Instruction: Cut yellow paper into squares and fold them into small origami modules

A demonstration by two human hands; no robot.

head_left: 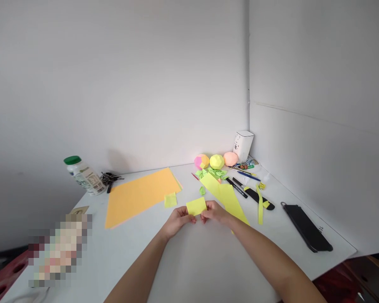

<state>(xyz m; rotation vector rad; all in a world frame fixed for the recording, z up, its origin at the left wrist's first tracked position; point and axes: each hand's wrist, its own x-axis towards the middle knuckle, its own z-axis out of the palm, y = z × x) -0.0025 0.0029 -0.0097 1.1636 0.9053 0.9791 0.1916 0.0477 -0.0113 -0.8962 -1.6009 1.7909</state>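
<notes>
My left hand (177, 220) and my right hand (215, 211) together hold a small yellow paper rectangle (196, 205) by its lower edge, just above the white table (189, 261). Both pinch it with fingertips. A smaller yellow square (170, 200) lies on the table just left of it. A long yellow paper strip (224, 195) lies behind my right hand, partly hidden by it.
A large orange sheet (139, 195) lies left of centre. A green-capped bottle (84, 174) and keys (110, 179) sit far left. Folded paper balls (217, 161), a white box (243, 146), pens (236, 187), a black cutter (259, 198) and a black phone (306, 227) lie right.
</notes>
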